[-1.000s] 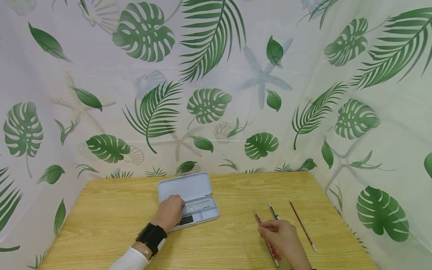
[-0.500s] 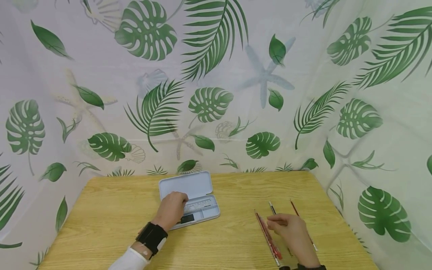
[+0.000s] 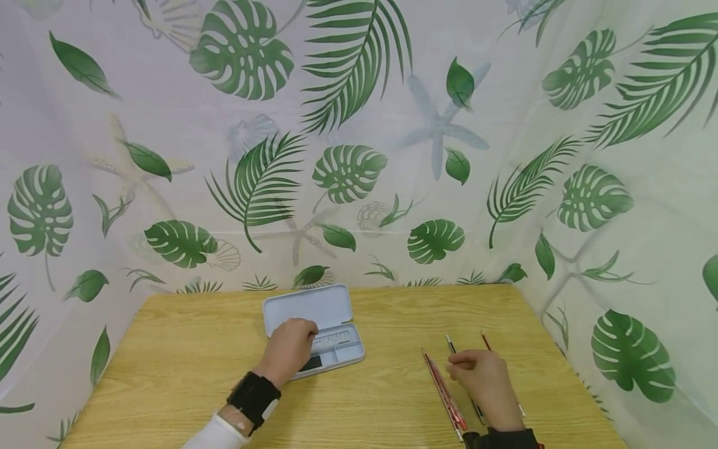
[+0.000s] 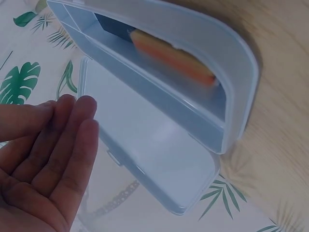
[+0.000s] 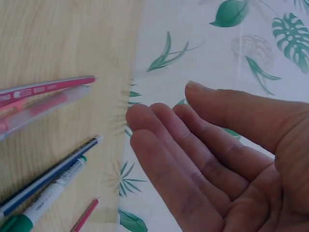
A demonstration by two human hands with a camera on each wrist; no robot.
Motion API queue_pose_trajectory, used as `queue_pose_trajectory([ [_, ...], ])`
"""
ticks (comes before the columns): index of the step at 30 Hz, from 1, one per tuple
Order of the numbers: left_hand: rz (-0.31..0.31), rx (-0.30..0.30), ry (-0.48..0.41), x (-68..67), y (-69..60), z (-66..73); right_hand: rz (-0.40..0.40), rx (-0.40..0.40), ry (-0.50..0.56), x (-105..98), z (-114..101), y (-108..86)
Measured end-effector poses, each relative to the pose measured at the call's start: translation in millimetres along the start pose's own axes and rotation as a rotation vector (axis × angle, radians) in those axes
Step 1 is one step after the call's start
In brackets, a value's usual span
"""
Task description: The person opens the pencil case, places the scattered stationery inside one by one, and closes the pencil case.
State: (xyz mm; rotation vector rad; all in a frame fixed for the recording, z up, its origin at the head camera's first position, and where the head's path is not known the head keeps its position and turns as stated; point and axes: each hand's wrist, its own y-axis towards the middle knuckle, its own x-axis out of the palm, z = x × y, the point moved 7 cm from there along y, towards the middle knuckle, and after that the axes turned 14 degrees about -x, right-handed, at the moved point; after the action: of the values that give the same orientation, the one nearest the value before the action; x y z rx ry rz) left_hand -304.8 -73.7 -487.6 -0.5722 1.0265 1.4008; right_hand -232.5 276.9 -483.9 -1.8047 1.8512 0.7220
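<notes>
Above the open light-blue pencil case hovers my left hand, fingers gently bent and nothing visible between them. In the case lie a clear ruler, a black block and, in the left wrist view, an orange-and-yellow block. My right hand is over the pencils with empty, relaxed fingers, thumb apart from them in the right wrist view. Left of it lie a red pencil and a translucent pink pen. Beneath it are a dark pencil and a green-capped white pen.
Another red pencil lies farther right, partly behind the right hand. Everything rests on a wooden table. A leaf-patterned curtain hangs along the table's back and sides.
My right hand has moved right, off the red pencil and pink pen, to over the dark pencil. The left hand has shifted slightly right above the case.
</notes>
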Motion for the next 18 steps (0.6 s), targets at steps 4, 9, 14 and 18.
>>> queue_pose_trajectory([
  [4, -0.008, 0.002, -0.002, 0.4, -1.2, 1.7, -0.002, 0.001, -0.029, 11.4, 5.5, 4.7],
  [9, -0.002, 0.011, -0.006, 1.4, -2.5, 1.8, -0.009, -0.022, -0.108, 23.9, 9.5, 10.3],
  [14, -0.002, 0.017, -0.010, 3.4, -3.5, 2.3, 0.011, -0.057, -0.170, 31.6, 6.5, 12.5],
  [18, -0.003, 0.016, -0.004, 4.2, -4.5, 3.2, 0.026, -0.092, -0.226, 36.5, 3.2, 15.4],
])
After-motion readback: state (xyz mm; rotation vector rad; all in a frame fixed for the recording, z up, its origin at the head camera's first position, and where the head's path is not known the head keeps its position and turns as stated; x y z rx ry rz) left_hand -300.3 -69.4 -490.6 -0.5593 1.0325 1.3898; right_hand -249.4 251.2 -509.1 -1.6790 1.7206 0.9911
